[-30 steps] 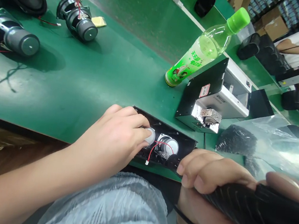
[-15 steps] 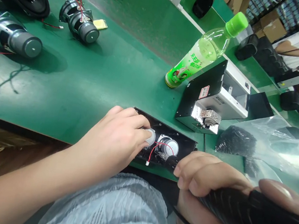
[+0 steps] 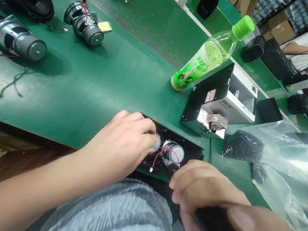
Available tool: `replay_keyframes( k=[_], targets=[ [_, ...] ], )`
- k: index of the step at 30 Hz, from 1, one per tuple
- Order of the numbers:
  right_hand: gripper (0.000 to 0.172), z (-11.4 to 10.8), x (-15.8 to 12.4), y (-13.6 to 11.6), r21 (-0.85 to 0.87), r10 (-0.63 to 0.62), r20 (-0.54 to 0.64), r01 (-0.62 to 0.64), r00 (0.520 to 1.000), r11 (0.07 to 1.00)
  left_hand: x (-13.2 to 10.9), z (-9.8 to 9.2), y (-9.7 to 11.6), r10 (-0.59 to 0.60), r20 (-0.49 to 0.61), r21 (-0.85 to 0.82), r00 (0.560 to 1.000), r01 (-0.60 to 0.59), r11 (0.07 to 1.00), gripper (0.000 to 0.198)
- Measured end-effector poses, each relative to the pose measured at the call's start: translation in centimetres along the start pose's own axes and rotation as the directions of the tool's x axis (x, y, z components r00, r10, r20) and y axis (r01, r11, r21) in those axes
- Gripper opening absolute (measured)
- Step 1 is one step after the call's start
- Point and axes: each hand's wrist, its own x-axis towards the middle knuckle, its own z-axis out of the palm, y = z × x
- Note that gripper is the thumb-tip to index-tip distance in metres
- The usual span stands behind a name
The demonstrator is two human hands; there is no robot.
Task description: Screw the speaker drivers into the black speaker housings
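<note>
Two round silver parts (image 3: pixel 155 142) sit in a black rectangular panel (image 3: pixel 191 152) lying flat on the green counter (image 3: pixel 95 97), low in the middle of the frame, right in front of me. My left hand (image 3: pixel 119 143) is curled over the panel's left end, its fingers clasping the left round part, which shows pale and whitish. My right hand (image 3: pixel 204 188) is clenched around a black ribbed tool (image 3: pixel 213 229), with the tool's dark tip (image 3: pixel 171 168) at the panel, just beside the right round part. A thin red wire (image 3: pixel 163 152) with a small white connector (image 3: pixel 151 170) arcs across the panel. Just beyond, a green-capped plastic bottle (image 3: pixel 208 55) is beside a black-and-silver metal box (image 3: pixel 218 108); a clear plastic bag (image 3: pixel 277 152) lies at right, and silver speaker drivers (image 3: pixel 83 26) sit at upper left.
</note>
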Motion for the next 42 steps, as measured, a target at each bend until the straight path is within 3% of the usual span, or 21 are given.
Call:
replay_keyframes(
  k=[1,3,5,10,15,19,21,23,26,29,32,33,36,42],
  targets=[
    [0.017,0.3,-0.4,0.4,-0.019,-0.070,0.003,0.070,0.998,0.997,0.0,0.0,0.0,-0.001,0.004,0.005,1.000,0.001,1.000,0.028],
    [0.039,0.7,-1.2,1.1,-0.052,-0.198,-0.009,0.198,0.980,0.979,0.0,0.0,0.1,-0.001,0.009,0.019,1.000,0.000,1.000,0.029],
    [0.042,0.8,-1.6,1.6,-0.058,-0.264,-0.034,0.262,0.964,0.963,0.0,0.0,0.1,-0.001,0.012,0.038,1.000,0.001,0.999,0.028],
    [0.067,1.0,-1.7,1.8,-0.030,-0.190,-0.016,0.189,0.982,0.981,-0.1,-0.1,0.0,-0.007,0.044,0.031,0.999,0.006,0.999,0.023],
    [0.042,1.4,-2.0,1.8,0.059,-0.189,-0.138,0.199,0.972,0.978,0.1,-0.2,0.1,-0.012,0.047,0.028,0.999,0.011,1.000,0.020],
    [0.048,1.9,-1.9,2.2,0.058,-0.208,-0.140,0.217,0.968,0.974,0.2,-0.1,0.2,-0.018,0.043,0.037,0.999,0.017,0.999,0.018],
    [0.044,2.3,-1.7,2.3,0.058,-0.188,-0.210,0.205,0.959,0.977,0.2,-0.1,0.1,-0.025,0.049,0.041,0.998,0.023,0.999,0.017],
    [0.029,2.4,-1.3,1.9,0.114,-0.191,-0.341,0.242,0.920,0.964,0.0,-0.2,0.1,-0.028,0.049,0.044,0.998,0.026,0.999,0.018],
    [0.049,1.4,-0.5,0.6,0.215,-0.120,-0.495,0.255,0.860,0.943,-0.2,-0.5,0.5,-0.037,-0.010,0.040,0.999,0.038,0.998,0.021],
    [0.037,-0.6,0.8,-0.8,0.290,-0.029,-0.540,0.218,0.841,0.932,0.0,-1.0,1.8,-0.016,-0.096,-0.091,0.995,0.007,0.996,0.031],
    [0.034,-2.4,2.0,-1.0,0.451,0.037,-0.556,0.264,0.830,0.853,0.8,-1.1,3.8,-0.011,-0.085,-0.318,0.996,-0.017,0.948,0.056],
    [0.036,-2.9,2.4,-0.8,0.492,0.053,-0.568,0.287,0.821,0.822,1.2,-1.0,4.4,-0.024,-0.058,-0.385,0.998,0.000,0.923,0.052],
    [0.042,-3.9,2.8,0.1,0.516,0.061,-0.592,0.320,0.803,0.794,2.6,-0.5,5.8,-0.063,0.018,-0.519,0.998,0.064,0.853,0.011],
    [0.056,-5.4,2.7,0.9,0.465,0.095,-0.668,0.314,0.738,0.828,4.4,0.4,6.7,-0.032,-0.014,-0.584,0.999,0.018,0.812,0.022]
  ],
)
